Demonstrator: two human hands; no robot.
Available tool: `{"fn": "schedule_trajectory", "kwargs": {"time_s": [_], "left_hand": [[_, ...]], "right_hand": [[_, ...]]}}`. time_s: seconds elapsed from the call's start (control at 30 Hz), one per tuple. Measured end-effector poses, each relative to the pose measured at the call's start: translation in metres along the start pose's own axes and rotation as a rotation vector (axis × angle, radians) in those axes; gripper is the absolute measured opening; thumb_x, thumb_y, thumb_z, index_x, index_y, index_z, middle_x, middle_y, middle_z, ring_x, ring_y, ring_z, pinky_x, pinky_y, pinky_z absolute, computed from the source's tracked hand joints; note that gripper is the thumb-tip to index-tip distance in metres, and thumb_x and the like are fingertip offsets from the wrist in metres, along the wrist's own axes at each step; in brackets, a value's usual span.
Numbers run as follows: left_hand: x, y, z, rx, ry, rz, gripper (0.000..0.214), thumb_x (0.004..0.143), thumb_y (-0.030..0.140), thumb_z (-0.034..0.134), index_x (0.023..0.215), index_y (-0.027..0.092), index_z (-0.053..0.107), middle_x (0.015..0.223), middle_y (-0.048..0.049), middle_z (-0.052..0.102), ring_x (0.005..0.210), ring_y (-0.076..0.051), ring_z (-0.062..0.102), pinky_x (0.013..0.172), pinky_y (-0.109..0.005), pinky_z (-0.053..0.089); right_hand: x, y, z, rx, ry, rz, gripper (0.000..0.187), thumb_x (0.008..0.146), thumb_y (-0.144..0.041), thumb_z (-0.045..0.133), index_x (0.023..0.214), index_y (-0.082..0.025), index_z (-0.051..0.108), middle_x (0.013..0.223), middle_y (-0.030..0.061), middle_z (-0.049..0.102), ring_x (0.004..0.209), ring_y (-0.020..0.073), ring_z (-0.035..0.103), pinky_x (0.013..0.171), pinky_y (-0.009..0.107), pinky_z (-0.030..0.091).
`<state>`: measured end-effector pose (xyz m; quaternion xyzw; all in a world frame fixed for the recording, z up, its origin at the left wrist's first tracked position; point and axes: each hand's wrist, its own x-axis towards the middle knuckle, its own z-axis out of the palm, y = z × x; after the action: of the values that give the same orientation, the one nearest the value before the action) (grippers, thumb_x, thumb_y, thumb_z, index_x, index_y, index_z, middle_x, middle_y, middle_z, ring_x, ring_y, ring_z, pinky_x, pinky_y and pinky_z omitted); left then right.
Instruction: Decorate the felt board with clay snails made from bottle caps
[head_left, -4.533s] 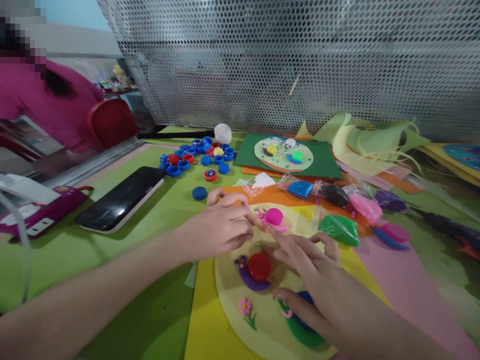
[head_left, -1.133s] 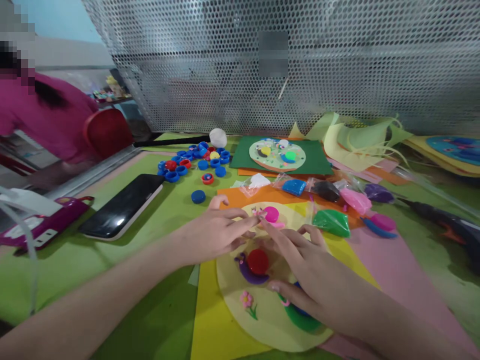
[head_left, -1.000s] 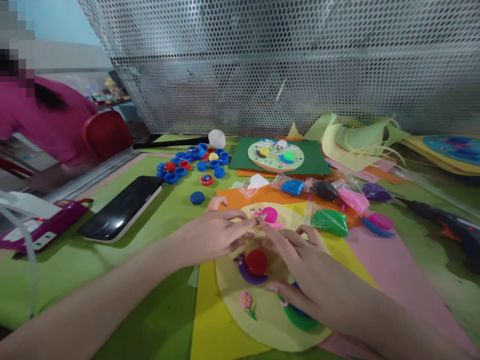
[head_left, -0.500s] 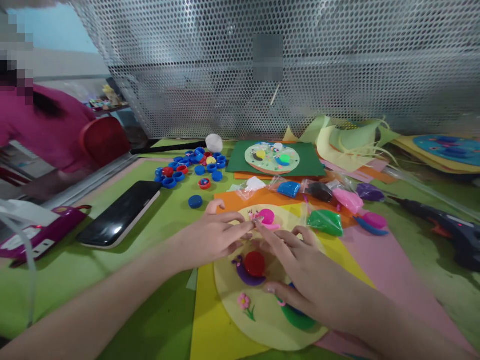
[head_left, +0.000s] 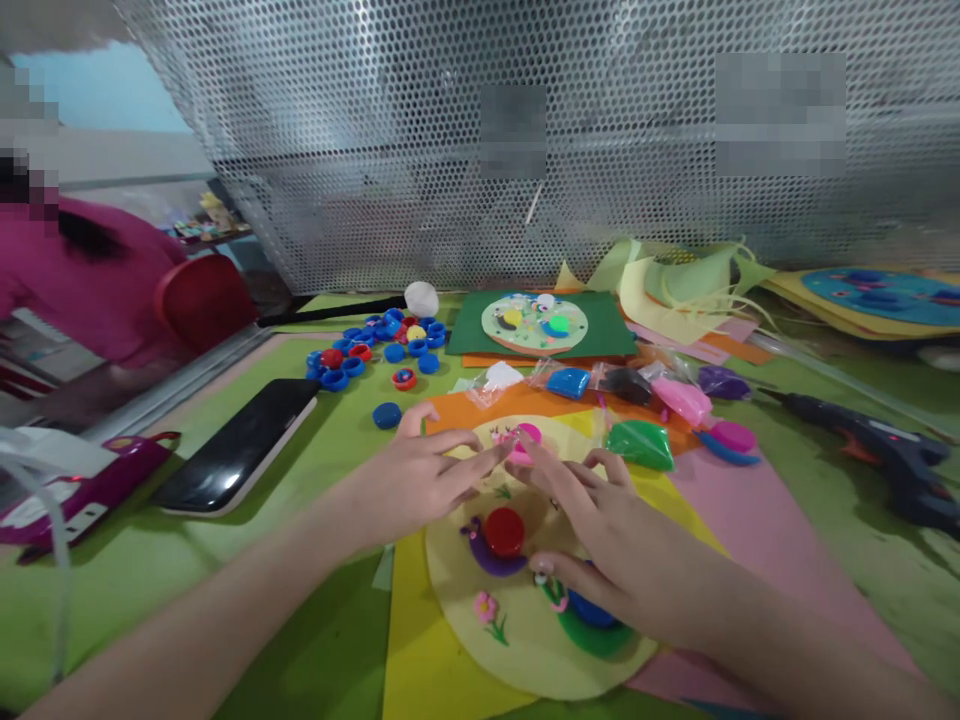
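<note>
A pale yellow paper disc (head_left: 465, 640) lies under both hands. At its far side is a pink clay snail (head_left: 529, 434). My left hand (head_left: 420, 475) reaches in from the left, its index fingertip at the snail's head end and its fingers stretched. With its index finger extended, my right hand (head_left: 615, 540) touches the snail's body from the right, thumb spread apart. Nearer on the disc are a purple clay snail with a red cap shell (head_left: 504, 532), a pink clay flower (head_left: 486, 607) and a green snail with a blue shell (head_left: 596, 625), partly covered by my right hand.
Bags of coloured clay (head_left: 640, 443) lie behind the disc. Loose bottle caps (head_left: 352, 360), a phone (head_left: 240, 445) and a purple power strip (head_left: 97, 490) are at left. A glue gun (head_left: 870, 450) lies at right. Behind stand a finished disc on green card (head_left: 465, 335) and a perforated metal screen (head_left: 375, 150).
The view has shifted slightly. My right index finger has moved from beside the pink snail onto its body; my left hand stays near its head, fingers still extended.
</note>
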<state>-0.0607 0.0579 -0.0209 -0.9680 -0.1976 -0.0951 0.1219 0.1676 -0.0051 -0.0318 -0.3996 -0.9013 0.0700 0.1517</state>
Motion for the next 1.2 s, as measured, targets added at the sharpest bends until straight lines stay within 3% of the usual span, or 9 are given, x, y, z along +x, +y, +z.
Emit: {"fn": "schedule_trajectory", "kwargs": {"time_s": [0.17, 0.4, 0.67, 0.8, 1.0, 1.2], "left_hand": [[-0.002, 0.000, 0.006, 0.006, -0.028, 0.008, 0.039, 0.089, 0.002, 0.043, 0.126, 0.013, 0.043, 0.088, -0.0017, 0.071, 0.101, -0.016, 0.059, 0.098, -0.034, 0.034], [0.000, 0.004, 0.002, 0.018, -0.055, 0.018, 0.052, 0.088, -0.001, 0.044, 0.136, 0.013, 0.031, 0.078, 0.0004, 0.072, 0.104, -0.020, 0.057, 0.097, -0.040, 0.034], [0.001, 0.009, 0.003, 0.017, -0.035, -0.008, 0.050, 0.090, 0.003, 0.044, 0.136, 0.016, 0.030, 0.079, 0.0021, 0.071, 0.102, -0.018, 0.057, 0.092, -0.035, 0.038], [0.003, 0.007, -0.002, -0.056, 0.017, -0.124, 0.062, 0.088, 0.006, 0.045, 0.141, 0.021, 0.017, 0.088, 0.0001, 0.068, 0.091, -0.016, 0.061, 0.079, -0.027, 0.043], [0.000, 0.002, -0.007, -0.110, 0.056, -0.222, 0.069, 0.087, 0.009, 0.047, 0.142, 0.024, 0.009, 0.083, 0.0020, 0.069, 0.094, -0.020, 0.061, 0.094, -0.041, 0.033], [-0.003, 0.001, -0.009, -0.113, 0.064, -0.254, 0.070, 0.087, 0.009, 0.047, 0.143, 0.025, 0.007, 0.084, 0.0028, 0.068, 0.094, -0.020, 0.060, 0.092, -0.040, 0.034]], "right_hand": [[-0.003, 0.002, -0.003, -0.071, 0.058, 0.003, 0.072, 0.092, -0.035, 0.037, 0.145, -0.012, -0.005, 0.116, 0.0143, 0.062, 0.100, 0.0275, 0.059, 0.086, 0.051, 0.046], [-0.007, 0.005, -0.012, -0.110, 0.126, 0.051, 0.071, 0.091, -0.034, 0.035, 0.145, -0.014, -0.009, 0.113, 0.0129, 0.064, 0.088, 0.0270, 0.062, 0.080, 0.051, 0.049], [-0.008, 0.003, -0.010, 0.005, -0.019, 0.030, 0.069, 0.091, -0.036, 0.042, 0.145, -0.011, 0.006, 0.112, 0.0138, 0.064, 0.106, 0.0316, 0.055, 0.088, 0.058, 0.041], [-0.004, 0.001, -0.009, 0.084, -0.046, 0.053, 0.073, 0.091, -0.035, 0.043, 0.145, -0.012, 0.000, 0.114, 0.0122, 0.063, 0.110, 0.0296, 0.052, 0.093, 0.056, 0.037], [0.001, -0.001, -0.004, 0.118, -0.072, 0.050, 0.066, 0.092, -0.040, 0.038, 0.143, -0.007, 0.011, 0.116, 0.0136, 0.062, 0.112, 0.0289, 0.050, 0.095, 0.055, 0.032], [0.000, -0.004, -0.004, 0.007, -0.059, 0.011, 0.066, 0.092, -0.042, 0.038, 0.141, -0.005, 0.016, 0.111, 0.0160, 0.064, 0.106, 0.0300, 0.053, 0.088, 0.050, 0.039]]}}
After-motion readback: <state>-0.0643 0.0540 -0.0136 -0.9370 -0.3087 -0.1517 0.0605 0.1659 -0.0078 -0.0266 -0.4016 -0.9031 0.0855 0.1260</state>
